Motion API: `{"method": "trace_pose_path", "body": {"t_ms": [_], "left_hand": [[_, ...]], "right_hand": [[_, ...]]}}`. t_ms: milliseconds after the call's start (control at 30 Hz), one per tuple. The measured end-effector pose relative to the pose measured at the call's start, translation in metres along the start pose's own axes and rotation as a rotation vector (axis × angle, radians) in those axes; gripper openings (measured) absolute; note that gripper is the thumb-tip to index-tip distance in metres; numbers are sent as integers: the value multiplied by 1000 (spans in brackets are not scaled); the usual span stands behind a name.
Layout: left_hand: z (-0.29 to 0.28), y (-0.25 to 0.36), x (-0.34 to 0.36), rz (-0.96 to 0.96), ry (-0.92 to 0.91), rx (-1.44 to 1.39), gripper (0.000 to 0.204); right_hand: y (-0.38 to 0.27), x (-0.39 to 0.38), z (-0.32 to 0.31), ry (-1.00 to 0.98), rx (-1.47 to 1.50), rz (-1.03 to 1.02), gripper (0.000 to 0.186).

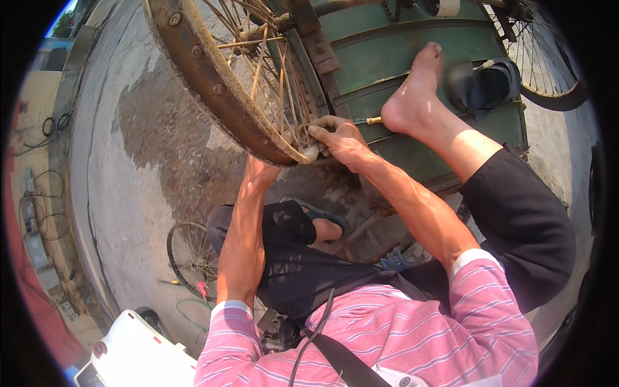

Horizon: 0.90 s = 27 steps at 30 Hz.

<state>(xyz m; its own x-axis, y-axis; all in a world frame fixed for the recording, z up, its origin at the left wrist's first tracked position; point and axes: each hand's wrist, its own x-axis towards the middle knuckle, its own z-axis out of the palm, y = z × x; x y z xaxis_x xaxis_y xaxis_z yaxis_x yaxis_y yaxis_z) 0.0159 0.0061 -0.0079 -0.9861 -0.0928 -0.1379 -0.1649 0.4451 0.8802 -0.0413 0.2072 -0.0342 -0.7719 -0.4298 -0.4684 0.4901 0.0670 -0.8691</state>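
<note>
- Big rusty wheel rim (219, 90) sits just off the left edge of the green panel (380, 58), its visible arc slanting from upper left down to lower right, where the hands are
- Rim's brown, crusty metal, a curved channel dotted with round heads, with a paler gritty edge
- Thin straight spokes (282, 77) fan out from the hub area, rusty-tan in the sun
- Right hand (342, 138) is at the rim's lower end, thumb and forefinger curled together by the spokes; can't tell if they're clamped on one
- Left hand (289, 137) is mostly behind the rim and spokes, so can't tell what those fingers are doing
- Yellow-handled tool (374, 120) lies nearly level over the panel, metal shaft pointing left at the right hand, handle end by the bare heel (394, 115)
- Panel's ribbed, scuffed metal, with a dark sandal (491, 87) near its right edge
</note>
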Motion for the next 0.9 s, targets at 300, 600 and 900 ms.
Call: {"method": "trace_pose_path", "body": {"t_ms": [300, 600, 900], "left_hand": [[-10, -17, 0, 130, -34, 122, 24], [-8, -8, 0, 282, -130, 79, 17], [-22, -5, 1, 171, -160, 45, 22]], "right_hand": [[5, -1, -3, 33, 65, 3, 27], [6, 3, 3, 47, -75, -67, 24], [-17, -17, -2, 24, -322, -202, 44]]}}
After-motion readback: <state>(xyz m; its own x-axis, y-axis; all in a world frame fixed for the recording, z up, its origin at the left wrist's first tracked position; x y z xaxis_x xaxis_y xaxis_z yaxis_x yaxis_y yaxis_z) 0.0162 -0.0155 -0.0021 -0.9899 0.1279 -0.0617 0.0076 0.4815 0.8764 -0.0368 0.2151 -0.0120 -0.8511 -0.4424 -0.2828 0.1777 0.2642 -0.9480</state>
